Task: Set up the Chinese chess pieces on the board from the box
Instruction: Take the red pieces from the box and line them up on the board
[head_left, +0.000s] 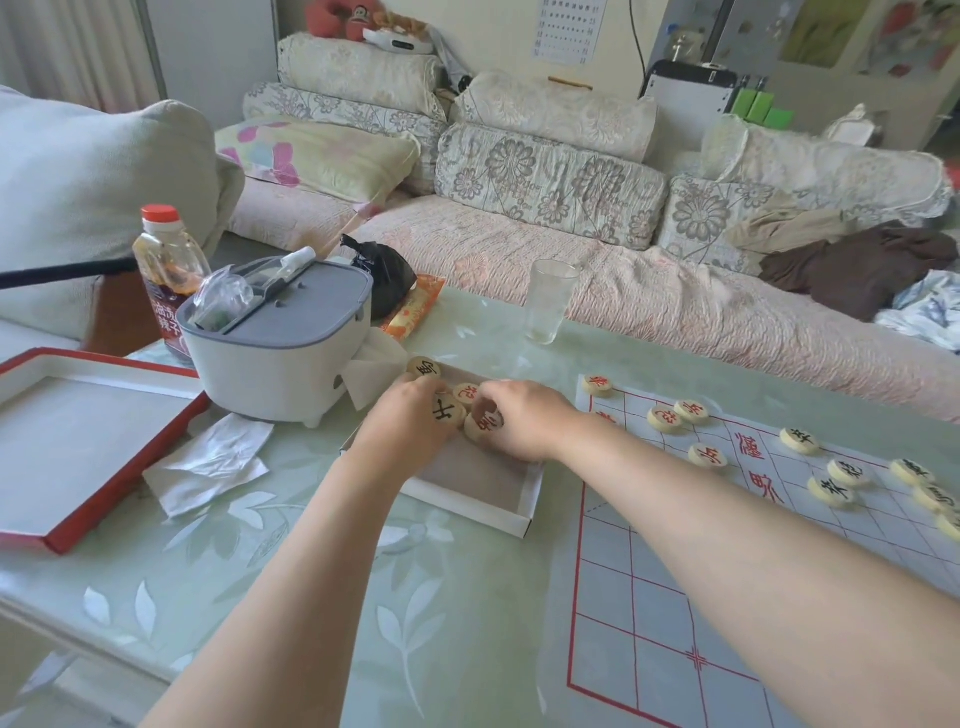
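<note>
A shallow white box (470, 501) sits mid-table, left of the paper chess board (675, 571). Several round wooden pieces lie at the box's far end. My left hand (402, 431) is inside the box, fingers curled around a black-lettered piece (448, 410). My right hand (524, 418) reaches in beside it, fingertips pinching a red-lettered piece (483, 423). Two more pieces (424, 369) rest at the far rim. On the board, red pieces (665, 417) stand at the far left and black pieces (830, 490) at the far right.
The red-edged box lid (104, 452) lies at the left. A grey-white lidded container (278, 343), a sauce bottle (169, 270), crumpled tissue (208, 462) and an empty glass (550, 301) stand on the green glass table (389, 623). A sofa runs behind.
</note>
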